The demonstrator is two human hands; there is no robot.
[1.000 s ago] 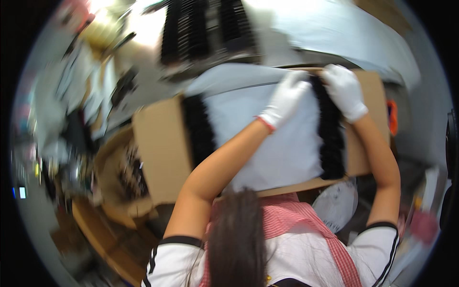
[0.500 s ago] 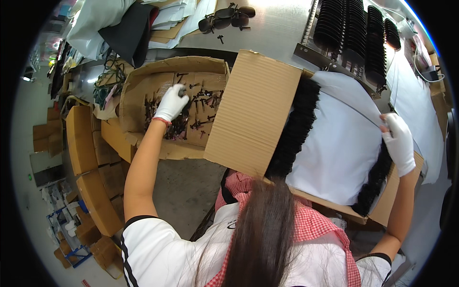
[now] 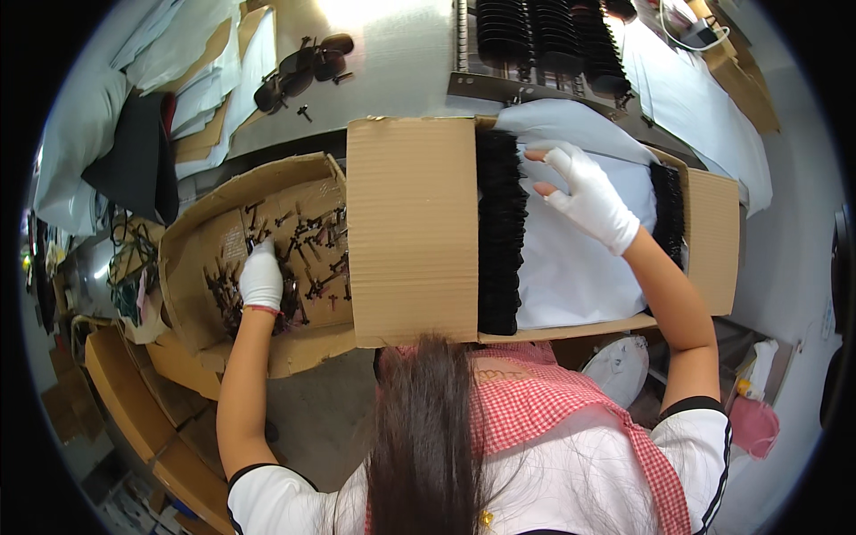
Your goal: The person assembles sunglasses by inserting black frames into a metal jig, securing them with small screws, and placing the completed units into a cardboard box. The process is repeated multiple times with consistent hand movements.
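My left hand (image 3: 261, 280), in a white glove, reaches into a low, open cardboard box (image 3: 192, 312) at the left. Its fingertips are pressed together among small dark T-shaped parts (image 3: 312, 236); whatever they pinch is too small to make out. At the right, my right hand (image 3: 584, 198), gloved in white with bare fingertips showing, hovers with fingers apart over a white sheet (image 3: 580, 276). That sheet lies in a second cardboard box, between a wide black fringed row (image 3: 499, 232) and a narrower black row (image 3: 667, 214). Nothing shows in my right hand.
A cardboard flap (image 3: 412, 232) stands between the two boxes. Dark tinted lenses (image 3: 299, 71) and a loose small part (image 3: 304, 112) lie on the metal table (image 3: 392, 80). Behind the right box is a rack of dark discs (image 3: 557, 40). Papers (image 3: 223, 98) pile up at the far left.
My right hand has moved left from the right box's far edge to above the white sheet, its fingers spreading. My left hand has dipped fingertips-first into the parts. The whole view has turned.
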